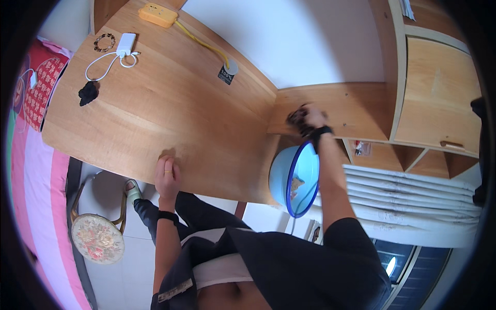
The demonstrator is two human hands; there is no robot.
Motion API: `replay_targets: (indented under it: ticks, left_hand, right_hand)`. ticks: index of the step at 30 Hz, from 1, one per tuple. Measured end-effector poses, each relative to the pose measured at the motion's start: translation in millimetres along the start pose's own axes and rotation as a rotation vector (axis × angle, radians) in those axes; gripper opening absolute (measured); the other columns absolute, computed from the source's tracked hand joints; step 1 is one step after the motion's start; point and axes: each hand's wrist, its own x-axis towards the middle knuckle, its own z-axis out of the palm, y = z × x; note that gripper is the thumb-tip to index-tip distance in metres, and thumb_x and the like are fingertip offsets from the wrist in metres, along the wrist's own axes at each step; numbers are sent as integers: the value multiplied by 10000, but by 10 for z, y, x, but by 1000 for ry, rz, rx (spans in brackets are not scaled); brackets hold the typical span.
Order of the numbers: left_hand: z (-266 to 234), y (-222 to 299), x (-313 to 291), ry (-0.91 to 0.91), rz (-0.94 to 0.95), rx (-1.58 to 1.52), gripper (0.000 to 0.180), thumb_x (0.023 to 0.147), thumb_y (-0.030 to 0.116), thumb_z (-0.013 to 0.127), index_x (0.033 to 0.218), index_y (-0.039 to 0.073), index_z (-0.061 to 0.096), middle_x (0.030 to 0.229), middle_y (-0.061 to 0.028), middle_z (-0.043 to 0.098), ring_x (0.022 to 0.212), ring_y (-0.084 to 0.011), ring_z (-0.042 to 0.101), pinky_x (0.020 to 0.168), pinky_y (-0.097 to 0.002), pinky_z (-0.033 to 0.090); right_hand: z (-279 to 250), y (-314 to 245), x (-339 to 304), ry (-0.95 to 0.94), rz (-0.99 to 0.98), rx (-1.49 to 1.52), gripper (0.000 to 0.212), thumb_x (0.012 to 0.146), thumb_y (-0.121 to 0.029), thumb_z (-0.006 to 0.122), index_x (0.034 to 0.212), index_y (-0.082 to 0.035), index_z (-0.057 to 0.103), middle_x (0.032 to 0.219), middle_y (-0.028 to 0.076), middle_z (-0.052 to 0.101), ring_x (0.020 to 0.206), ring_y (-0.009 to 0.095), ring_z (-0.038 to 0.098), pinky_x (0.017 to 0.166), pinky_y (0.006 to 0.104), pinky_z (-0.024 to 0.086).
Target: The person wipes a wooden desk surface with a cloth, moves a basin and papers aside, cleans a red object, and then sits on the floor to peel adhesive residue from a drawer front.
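Note:
At the desk's right end, my right hand (314,116) is closed on a crumpled dark brown cloth (298,120), pressed to a wooden shelf board (359,111). Motion blurs this hand slightly, and its wrist bears a black band. Just below that forearm sits a light blue basin (279,178) with a dark blue rim, its opening facing right in the picture. A beige patch shows inside; whether it is a print or an object, I cannot tell. My left hand (168,174) rests at the near edge of the wooden desk (206,124), fingers curled in, nothing visible in them.
Toward the desk's far left lie a yellow power strip (157,15), a white power bank (126,44) with a cable, a bead bracelet (104,43) and a black scrunchie (88,93). A floral-topped stool (98,238) stands beside the bed (44,206). Cabinets (439,93) rise at right.

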Motion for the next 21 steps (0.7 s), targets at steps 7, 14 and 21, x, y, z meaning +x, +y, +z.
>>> replay_targets:
  ticks: [7, 14, 21]
  left_hand:
    - [25, -7, -23, 62, 3, -20, 168, 798, -30, 614, 964, -4, 607, 1002, -153, 628, 893, -342, 634, 768, -401, 538]
    - [21, -46, -44, 29, -47, -55, 164, 790, -20, 618, 950, 12, 606, 991, -141, 623, 882, -338, 633, 750, -396, 539]
    - [56, -11, -43, 49, -70, -13, 157, 793, -16, 614, 947, 16, 607, 991, -144, 622, 889, -338, 633, 749, -395, 537]
  right_hand:
    - [-1375, 159, -799, 972, 486, -646, 410, 858, -82, 552, 1264, -67, 495, 1404, 166, 451, 1259, 401, 465, 1018, 538, 388]
    - [-1129, 214, -618, 730, 411, -929, 378, 875, -138, 551, 1240, -59, 492, 1336, 142, 496, 1346, 466, 339, 1075, 656, 250]
    - [-1351, 312, -673, 603, 370, -985, 346, 824, -151, 627, 1129, 4, 577, 1331, 226, 428, 1316, 412, 347, 1058, 569, 303]
